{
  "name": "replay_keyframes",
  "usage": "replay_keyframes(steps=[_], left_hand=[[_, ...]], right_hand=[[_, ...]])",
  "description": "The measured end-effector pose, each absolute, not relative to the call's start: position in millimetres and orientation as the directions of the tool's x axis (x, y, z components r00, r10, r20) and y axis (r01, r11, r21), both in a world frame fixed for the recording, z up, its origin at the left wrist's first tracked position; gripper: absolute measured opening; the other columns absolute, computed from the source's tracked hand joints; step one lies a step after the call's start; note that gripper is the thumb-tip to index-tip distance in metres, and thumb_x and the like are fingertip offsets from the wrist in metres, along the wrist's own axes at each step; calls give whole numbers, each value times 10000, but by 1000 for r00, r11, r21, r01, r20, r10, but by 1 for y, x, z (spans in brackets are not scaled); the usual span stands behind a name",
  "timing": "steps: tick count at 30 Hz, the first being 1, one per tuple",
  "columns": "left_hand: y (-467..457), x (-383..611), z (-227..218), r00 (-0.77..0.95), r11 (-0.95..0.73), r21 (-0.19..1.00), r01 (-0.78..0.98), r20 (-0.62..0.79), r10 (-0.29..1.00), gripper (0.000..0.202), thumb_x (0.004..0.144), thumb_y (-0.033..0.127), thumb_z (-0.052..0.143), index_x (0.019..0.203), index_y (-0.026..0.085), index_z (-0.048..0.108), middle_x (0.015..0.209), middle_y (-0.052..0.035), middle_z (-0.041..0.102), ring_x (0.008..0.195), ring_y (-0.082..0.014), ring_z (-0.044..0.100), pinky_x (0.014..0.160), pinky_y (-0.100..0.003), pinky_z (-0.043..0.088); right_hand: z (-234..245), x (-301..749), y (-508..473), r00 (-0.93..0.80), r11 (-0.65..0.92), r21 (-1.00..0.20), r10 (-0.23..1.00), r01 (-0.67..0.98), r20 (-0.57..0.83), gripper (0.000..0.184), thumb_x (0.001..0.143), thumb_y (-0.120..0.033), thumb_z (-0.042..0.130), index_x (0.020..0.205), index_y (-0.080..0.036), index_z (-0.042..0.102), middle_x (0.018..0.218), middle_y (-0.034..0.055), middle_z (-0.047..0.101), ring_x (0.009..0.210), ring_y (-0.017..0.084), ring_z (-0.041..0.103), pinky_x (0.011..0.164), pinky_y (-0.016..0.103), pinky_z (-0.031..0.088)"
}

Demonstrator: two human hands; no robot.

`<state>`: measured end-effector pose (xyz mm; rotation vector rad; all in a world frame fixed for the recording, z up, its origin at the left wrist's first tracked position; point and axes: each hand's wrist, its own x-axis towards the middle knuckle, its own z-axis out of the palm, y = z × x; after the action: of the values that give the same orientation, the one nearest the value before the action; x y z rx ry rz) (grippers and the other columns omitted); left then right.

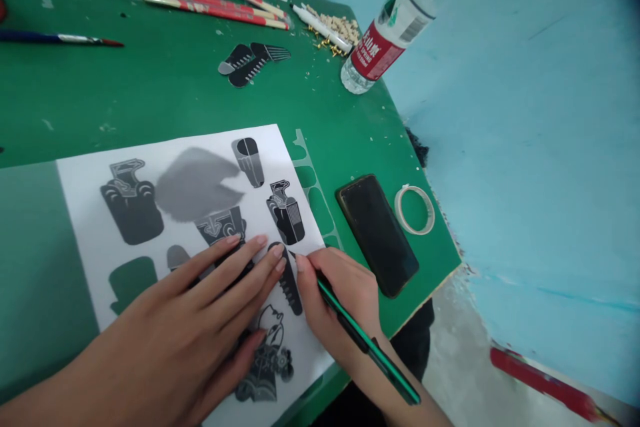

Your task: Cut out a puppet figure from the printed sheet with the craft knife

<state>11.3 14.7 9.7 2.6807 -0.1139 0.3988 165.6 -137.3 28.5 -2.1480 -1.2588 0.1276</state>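
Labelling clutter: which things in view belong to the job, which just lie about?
In use:
green pen-like tool in right hand
printed sheet under left hand
loose black cut-outs, perhaps

Likely lying about:
phone
white ring
bottle
paintbrush

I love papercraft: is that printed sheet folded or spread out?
Spread out: the printed sheet lies flat beneath the left hand, with no fold showing.

Rests a bare, slender-fingered left hand (185,320) palm down, with four extended, slightly parted fingers (230,271) and a separate left thumb (247,355) below them. Slants a bare left forearm (45,400) off at the lower left. Holds a bare right hand (345,293) curled in a writing grip, right thumb (306,280) near the left fingertips (276,251), bare right forearm (395,403) leading off at the bottom.
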Motion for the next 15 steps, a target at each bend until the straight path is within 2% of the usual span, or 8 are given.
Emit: replay_keyframes(steps=[15], left_hand=[[17, 11, 11, 953, -912, 383, -147, 301, -27, 585, 1058, 426, 541, 1541, 97, 537, 1609, -108, 552, 1496, -289, 504, 1359, -420, 158]], right_hand=[[28, 166, -137, 534, -346, -555, 817, 756, 218, 313, 1059, -177, 577, 748, -203, 548, 640, -32, 559, 574, 95, 527, 612, 225, 414]])
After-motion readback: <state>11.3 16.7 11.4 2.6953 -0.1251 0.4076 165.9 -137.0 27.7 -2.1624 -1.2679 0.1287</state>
